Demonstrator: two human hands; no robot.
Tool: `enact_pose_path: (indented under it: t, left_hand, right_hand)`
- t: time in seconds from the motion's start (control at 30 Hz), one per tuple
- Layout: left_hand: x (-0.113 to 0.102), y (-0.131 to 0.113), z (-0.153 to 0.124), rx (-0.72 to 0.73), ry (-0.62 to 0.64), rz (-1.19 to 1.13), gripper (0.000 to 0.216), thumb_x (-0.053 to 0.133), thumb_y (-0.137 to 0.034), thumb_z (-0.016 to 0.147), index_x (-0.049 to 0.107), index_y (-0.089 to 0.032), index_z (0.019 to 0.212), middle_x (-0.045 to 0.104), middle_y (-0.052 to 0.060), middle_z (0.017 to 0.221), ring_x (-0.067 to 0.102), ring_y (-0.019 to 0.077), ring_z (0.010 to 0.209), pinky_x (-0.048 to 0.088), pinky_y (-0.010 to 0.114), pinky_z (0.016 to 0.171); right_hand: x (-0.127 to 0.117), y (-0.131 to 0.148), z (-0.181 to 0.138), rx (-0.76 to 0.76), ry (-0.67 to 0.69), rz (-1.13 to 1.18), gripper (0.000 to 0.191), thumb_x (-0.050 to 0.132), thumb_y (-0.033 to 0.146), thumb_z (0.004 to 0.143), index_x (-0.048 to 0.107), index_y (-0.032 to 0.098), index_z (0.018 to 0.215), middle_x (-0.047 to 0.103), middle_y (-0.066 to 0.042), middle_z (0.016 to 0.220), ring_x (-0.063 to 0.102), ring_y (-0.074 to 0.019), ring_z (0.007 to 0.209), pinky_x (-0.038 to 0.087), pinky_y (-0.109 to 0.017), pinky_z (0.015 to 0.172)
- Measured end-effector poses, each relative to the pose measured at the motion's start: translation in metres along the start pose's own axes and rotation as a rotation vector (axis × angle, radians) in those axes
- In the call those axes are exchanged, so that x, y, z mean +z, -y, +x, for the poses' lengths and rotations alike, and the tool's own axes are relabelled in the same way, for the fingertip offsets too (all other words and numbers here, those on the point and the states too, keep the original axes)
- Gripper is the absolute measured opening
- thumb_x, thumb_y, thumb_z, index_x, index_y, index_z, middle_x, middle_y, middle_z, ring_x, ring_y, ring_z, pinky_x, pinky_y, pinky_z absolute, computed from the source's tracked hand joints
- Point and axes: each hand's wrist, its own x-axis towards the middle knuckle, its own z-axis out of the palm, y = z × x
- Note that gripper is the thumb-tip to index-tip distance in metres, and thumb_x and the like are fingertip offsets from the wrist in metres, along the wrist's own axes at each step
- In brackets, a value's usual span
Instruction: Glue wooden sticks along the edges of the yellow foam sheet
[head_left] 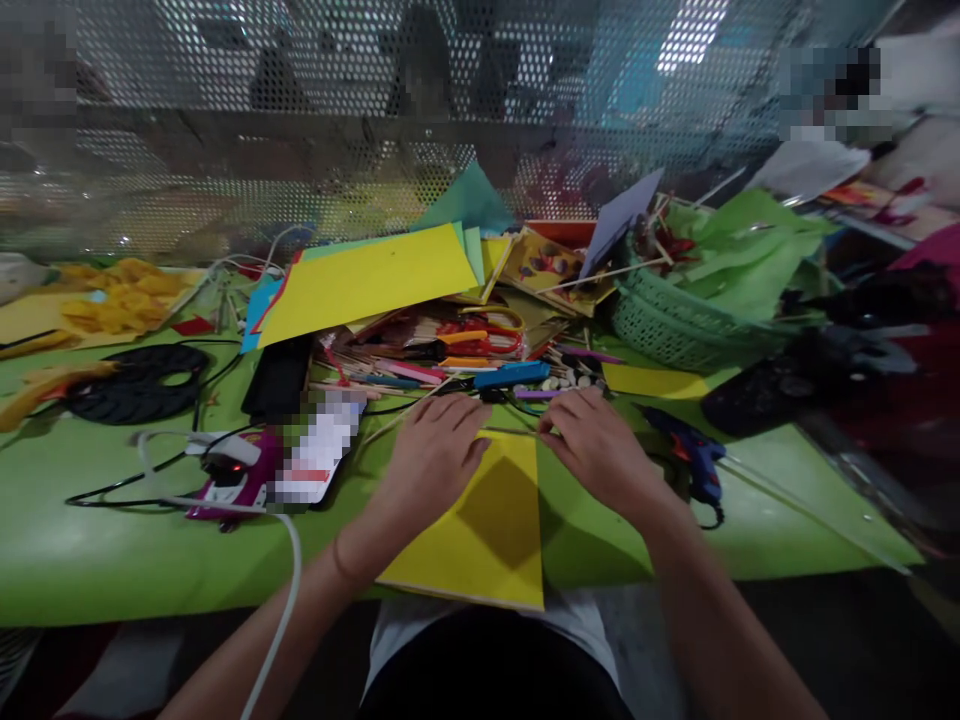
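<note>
A yellow sheet (495,530) lies on the green table in front of me, its near edge at the table's front. Along its far edge runs a thin stick (511,432), with an end at each hand. My left hand (441,450) is closed at the stick's left end, fingers bent over the sheet's far left corner. At the other end my right hand (596,445) is closed too, with thumb and fingertips together just right of the sheet. The fingertips are partly hidden, and a shadow falls across the sheet.
Beyond my hands lie scissors (480,345), a blue cutter (511,375) and many sticks. Yellow card (375,283) tops the pile. A green basket (667,325) and a glue gun (694,460) are right; a phone (319,450) and a corded power strip (236,480) are left.
</note>
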Motion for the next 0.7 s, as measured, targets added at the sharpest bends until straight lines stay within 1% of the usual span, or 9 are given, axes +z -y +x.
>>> enact_pose_path:
  t: [0.07, 0.13, 0.2, 0.37, 0.53, 0.63, 0.7]
  left_hand:
    - [0.003, -0.011, 0.014, 0.051, 0.027, -0.004, 0.022, 0.049, -0.025, 0.096, 0.064, -0.019, 0.111, 0.070, 0.008, 0.112, 0.060, 0.0246, 0.107, 0.041, 0.043, 0.097]
    - [0.007, -0.017, 0.025, 0.066, 0.058, 0.020, 0.015, 0.050, -0.022, 0.094, 0.065, -0.019, 0.096, 0.070, 0.007, 0.096, 0.062, 0.0242, 0.095, 0.043, 0.042, 0.088]
    - [0.011, -0.018, 0.030, 0.065, 0.065, 0.036, 0.013, 0.052, -0.020, 0.093, 0.063, -0.018, 0.088, 0.069, 0.006, 0.088, 0.062, 0.0237, 0.089, 0.042, 0.041, 0.082]
    - [0.021, -0.011, 0.030, 0.058, 0.046, -0.010, 0.013, 0.051, -0.019, 0.093, 0.062, -0.018, 0.085, 0.067, 0.003, 0.083, 0.062, 0.0212, 0.082, 0.039, 0.037, 0.076]
    - [0.026, -0.004, 0.024, 0.058, 0.056, -0.053, 0.012, 0.052, -0.018, 0.093, 0.062, -0.018, 0.085, 0.067, 0.003, 0.083, 0.063, 0.0193, 0.079, 0.039, 0.034, 0.068]
    - [0.027, -0.002, 0.022, 0.037, 0.054, -0.088, 0.014, 0.052, -0.018, 0.092, 0.062, -0.018, 0.084, 0.067, 0.002, 0.082, 0.063, 0.0186, 0.077, 0.038, 0.032, 0.066]
    - [0.025, -0.001, 0.020, 0.004, 0.037, -0.139, 0.013, 0.053, -0.017, 0.092, 0.064, -0.019, 0.085, 0.067, 0.002, 0.082, 0.063, 0.0179, 0.078, 0.038, 0.031, 0.066]
  right_hand:
    - [-0.004, 0.008, 0.003, -0.012, 0.001, -0.015, 0.009, 0.056, 0.018, 0.093, 0.063, 0.018, 0.087, 0.062, -0.009, 0.093, 0.051, -0.0269, 0.093, 0.041, -0.039, 0.085]
    - [-0.006, 0.014, 0.007, -0.007, -0.007, -0.027, 0.008, 0.056, 0.017, 0.092, 0.063, 0.018, 0.088, 0.062, -0.009, 0.093, 0.051, -0.0268, 0.093, 0.041, -0.039, 0.085]
    - [-0.007, 0.017, 0.010, 0.001, -0.016, -0.042, 0.006, 0.058, 0.016, 0.091, 0.062, 0.018, 0.089, 0.061, -0.009, 0.093, 0.051, -0.0268, 0.093, 0.041, -0.039, 0.084]
    - [-0.004, 0.019, 0.017, -0.009, -0.032, -0.040, 0.006, 0.056, 0.016, 0.092, 0.061, 0.019, 0.089, 0.061, -0.010, 0.094, 0.050, -0.0268, 0.093, 0.041, -0.039, 0.082]
    - [0.002, 0.022, 0.021, -0.047, -0.018, 0.004, 0.006, 0.057, 0.014, 0.090, 0.061, 0.018, 0.089, 0.061, -0.010, 0.095, 0.050, -0.0265, 0.092, 0.041, -0.039, 0.082]
    - [0.004, 0.020, 0.022, -0.068, -0.033, 0.089, 0.006, 0.057, 0.015, 0.091, 0.061, 0.018, 0.088, 0.062, -0.009, 0.094, 0.051, -0.0254, 0.091, 0.042, -0.039, 0.083]
    - [0.003, 0.014, 0.022, -0.067, -0.077, 0.187, 0.005, 0.056, 0.019, 0.093, 0.061, 0.019, 0.090, 0.064, -0.008, 0.094, 0.054, -0.0246, 0.092, 0.042, -0.038, 0.083]
